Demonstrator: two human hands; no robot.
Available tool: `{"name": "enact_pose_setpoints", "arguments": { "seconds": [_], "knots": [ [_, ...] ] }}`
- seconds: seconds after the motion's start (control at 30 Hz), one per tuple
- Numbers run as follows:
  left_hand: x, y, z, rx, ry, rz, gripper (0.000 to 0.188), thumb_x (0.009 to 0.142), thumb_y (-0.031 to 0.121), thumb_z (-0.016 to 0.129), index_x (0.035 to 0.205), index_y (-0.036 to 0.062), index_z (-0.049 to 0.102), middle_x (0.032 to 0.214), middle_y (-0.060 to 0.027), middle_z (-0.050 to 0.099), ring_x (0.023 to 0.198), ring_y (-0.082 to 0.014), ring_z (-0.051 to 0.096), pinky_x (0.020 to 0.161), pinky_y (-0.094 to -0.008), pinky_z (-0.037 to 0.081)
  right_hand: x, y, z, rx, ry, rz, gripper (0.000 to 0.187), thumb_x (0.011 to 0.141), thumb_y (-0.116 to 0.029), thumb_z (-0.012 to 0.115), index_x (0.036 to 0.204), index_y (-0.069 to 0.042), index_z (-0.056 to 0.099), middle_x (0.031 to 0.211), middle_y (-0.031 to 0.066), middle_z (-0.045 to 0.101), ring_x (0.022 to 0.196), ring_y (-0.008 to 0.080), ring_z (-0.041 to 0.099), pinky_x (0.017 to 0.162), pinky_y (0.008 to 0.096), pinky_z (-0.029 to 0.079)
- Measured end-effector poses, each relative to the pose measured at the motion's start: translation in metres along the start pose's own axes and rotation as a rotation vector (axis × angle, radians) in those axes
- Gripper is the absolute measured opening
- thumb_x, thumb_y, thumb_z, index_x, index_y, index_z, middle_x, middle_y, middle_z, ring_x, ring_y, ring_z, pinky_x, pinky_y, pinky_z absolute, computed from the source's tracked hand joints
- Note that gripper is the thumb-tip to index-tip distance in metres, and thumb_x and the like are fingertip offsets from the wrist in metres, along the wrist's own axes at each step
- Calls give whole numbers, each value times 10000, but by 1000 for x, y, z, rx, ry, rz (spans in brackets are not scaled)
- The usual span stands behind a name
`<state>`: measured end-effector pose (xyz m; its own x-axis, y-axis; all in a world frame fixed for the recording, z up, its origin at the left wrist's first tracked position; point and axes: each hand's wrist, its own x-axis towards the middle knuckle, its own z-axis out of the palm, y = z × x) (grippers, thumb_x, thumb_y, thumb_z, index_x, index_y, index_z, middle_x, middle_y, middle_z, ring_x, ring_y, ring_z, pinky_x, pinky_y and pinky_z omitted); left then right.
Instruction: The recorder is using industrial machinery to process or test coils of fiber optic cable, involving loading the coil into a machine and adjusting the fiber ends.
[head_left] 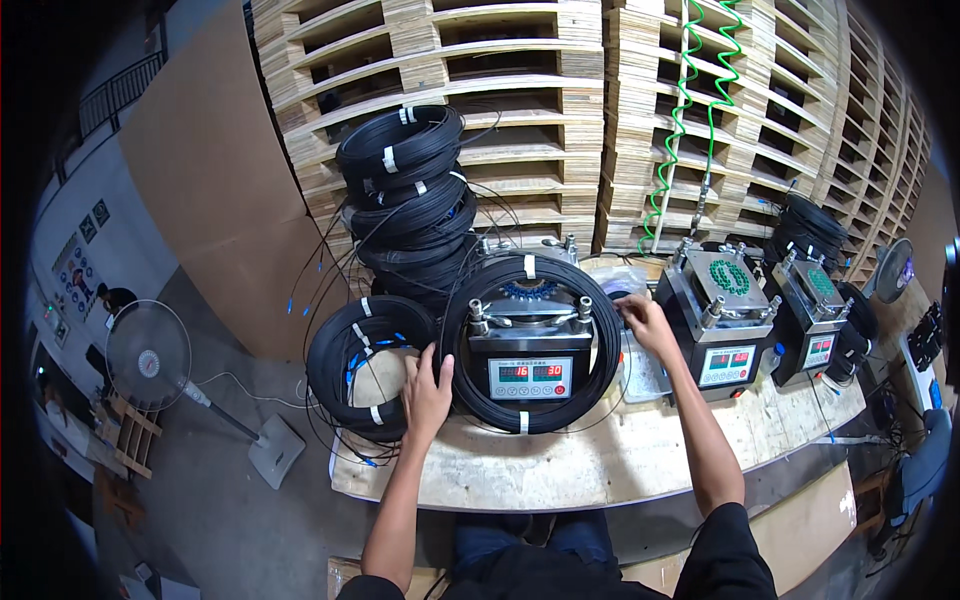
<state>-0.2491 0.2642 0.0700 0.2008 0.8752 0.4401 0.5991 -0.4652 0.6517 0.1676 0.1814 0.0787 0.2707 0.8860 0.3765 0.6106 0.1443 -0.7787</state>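
A large black cable coil (pixel 525 424) bound with white tape stands upright in front of a benchtop machine (pixel 530 352), whose lit red display shows through the ring. At its left edge is my left hand (pixel 428 398), the thumb over the rim and the fingers on the outer side. My right hand (pixel 646 322) has its fingers bent and drawn together at the coil's upper right edge; its fingertips are partly hidden. Beside my left hand leans a second black coil (pixel 325 372) with blue connectors on its cable ends.
Behind on the left rises a stack of black coils (pixel 400 150) with loose cable ends. Two similar machines, a nearer one (pixel 722 320) and a farther one (pixel 812 315), stand on the wooden bench (pixel 560 475) to the right. Stacked pallets (pixel 520 60) back the bench. A floor fan (pixel 150 358) stands left.
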Motion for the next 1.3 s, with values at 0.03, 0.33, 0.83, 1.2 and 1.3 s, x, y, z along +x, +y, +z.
{"name": "enact_pose_setpoints", "arguments": {
  "seconds": [0.03, 0.33, 0.83, 1.2, 1.3],
  "knots": [
    [-3, -2, 3, 90, 10, 8, 495, 1040, 400, 467, 1335, 13, 558, 1081, -239, 575, 967, -428, 612, 853, -489, 483, 1, 5, 9, 77, -7, -3, 298, 885, 75, 543, 1162, 45, 649, 961, 105, 707, 889, 133, 634, 810, 293, 505],
    [-6, -9, 37, -137, -26, -85, 480, 1063, 357, 405, 1271, -45, 562, 1188, -318, 600, 1053, -498, 579, 875, -521, 466, -18, -23, 15, 503, -68, 220, 474, 1053, -225, 379, 1478, -35, 466, 1402, 101, 569, 1287, 163, 509, 1073, 256, 373],
    [18, 19, 15, -248, 171, 121, 556, 1039, 404, 475, 1407, -12, 458, 1216, -303, 626, 1116, -480, 598, 923, -480, 477, -20, -87, 25, 400, 168, 79, 622, 901, -220, 736, 1418, 39, 506, 1094, 69, 689, 939, 105, 604, 868, 255, 477],
    [-83, 74, -60, -186, 48, 293, 576, 1009, 387, 536, 1420, -8, 456, 1101, -286, 674, 1018, -458, 659, 858, -472, 521, -205, -162, -5, 377, 386, 132, 554, 957, -138, 648, 1457, 15, 465, 1107, 36, 636, 898, 85, 583, 812, 238, 494],
    [-142, 76, -57, -303, -263, 120, 578, 994, 387, 553, 1409, -6, 467, 1098, -302, 664, 1055, -465, 641, 893, -474, 511, -288, -175, -9, 305, 431, 331, 506, 956, -148, 648, 1406, 38, 510, 1006, 26, 634, 819, 71, 562, 732, 224, 476]
  ]
}}
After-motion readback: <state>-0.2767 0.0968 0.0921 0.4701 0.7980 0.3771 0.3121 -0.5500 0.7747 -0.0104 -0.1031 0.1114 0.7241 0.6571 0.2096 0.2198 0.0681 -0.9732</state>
